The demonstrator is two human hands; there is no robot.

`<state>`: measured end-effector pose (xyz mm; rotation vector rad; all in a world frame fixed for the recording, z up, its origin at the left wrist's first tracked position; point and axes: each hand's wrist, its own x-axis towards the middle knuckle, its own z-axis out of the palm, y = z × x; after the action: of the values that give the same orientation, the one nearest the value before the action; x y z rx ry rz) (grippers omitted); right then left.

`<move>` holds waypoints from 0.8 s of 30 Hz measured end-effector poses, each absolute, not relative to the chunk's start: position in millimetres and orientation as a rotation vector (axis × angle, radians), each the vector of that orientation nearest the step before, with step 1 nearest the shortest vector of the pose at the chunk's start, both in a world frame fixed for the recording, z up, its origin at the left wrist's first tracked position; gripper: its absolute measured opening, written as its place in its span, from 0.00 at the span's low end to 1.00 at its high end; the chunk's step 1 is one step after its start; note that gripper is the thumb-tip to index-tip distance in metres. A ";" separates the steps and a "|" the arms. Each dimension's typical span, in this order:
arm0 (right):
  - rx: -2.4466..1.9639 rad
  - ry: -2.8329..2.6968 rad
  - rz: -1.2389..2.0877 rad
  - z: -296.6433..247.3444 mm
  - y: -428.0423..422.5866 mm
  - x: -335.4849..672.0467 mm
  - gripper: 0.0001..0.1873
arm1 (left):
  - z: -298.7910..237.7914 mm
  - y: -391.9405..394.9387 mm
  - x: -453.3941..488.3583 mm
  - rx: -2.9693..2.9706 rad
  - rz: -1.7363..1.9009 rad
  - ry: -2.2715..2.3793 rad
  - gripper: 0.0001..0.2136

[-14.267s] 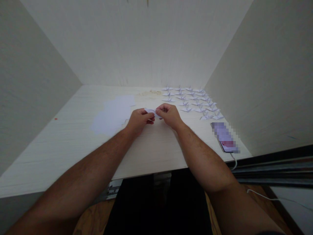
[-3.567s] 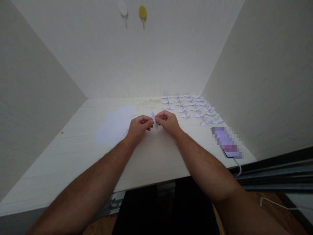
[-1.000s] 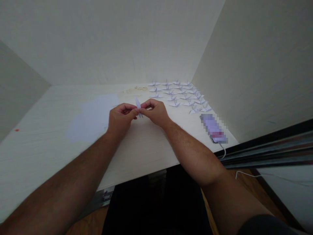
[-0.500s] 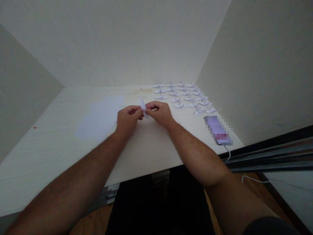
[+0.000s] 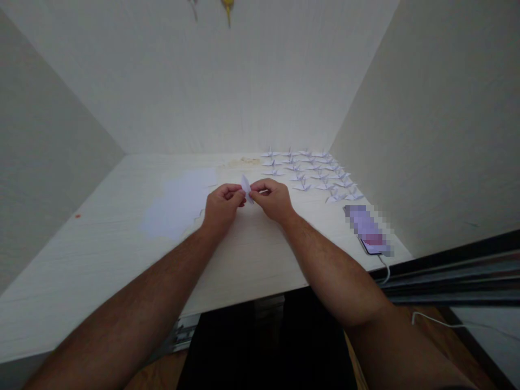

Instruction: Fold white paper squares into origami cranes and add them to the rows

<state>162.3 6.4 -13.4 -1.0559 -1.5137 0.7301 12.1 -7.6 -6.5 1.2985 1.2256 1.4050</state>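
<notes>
A small folded piece of white paper (image 5: 246,188) stands upright between my two hands over the middle of the pale wooden table (image 5: 101,254). My left hand (image 5: 220,206) pinches its left side with fingers closed. My right hand (image 5: 273,199) pinches its right side, fingers curled shut. Both hands hover just above the tabletop.
Several finished white paper cranes (image 5: 311,173) stand in rows at the back right. A phone (image 5: 368,228) with a white cable (image 5: 385,271) lies at the right edge. A stack of white paper sheets (image 5: 179,203) lies left of my hands. Walls enclose three sides.
The camera has tilted and shifted slightly. My hands still pinch the folded paper and have kept the same grip; the paper stays upright between them.
</notes>
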 end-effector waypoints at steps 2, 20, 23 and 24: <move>-1.053 -1.508 0.725 -13.8 6.7 161.9 0.06 | -7.2 -7.3 11.6 1.308 1.387 1.225 0.08; -0.974 -1.451 0.886 -8.4 5.2 163.0 0.07 | -3.4 -12.9 8.9 1.554 1.448 1.290 0.06; -0.980 -1.454 0.878 -8.3 4.9 163.1 0.06 | -2.6 -13.1 9.0 1.562 1.450 1.292 0.06; -0.979 -1.459 0.877 -8.2 4.8 163.0 0.06 | -2.3 -13.1 9.1 1.566 1.450 1.290 0.06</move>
<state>163.0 4.8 -8.2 -0.9785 -1.4595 0.8770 9.1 -13.1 -2.3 1.5658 1.2900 1.4504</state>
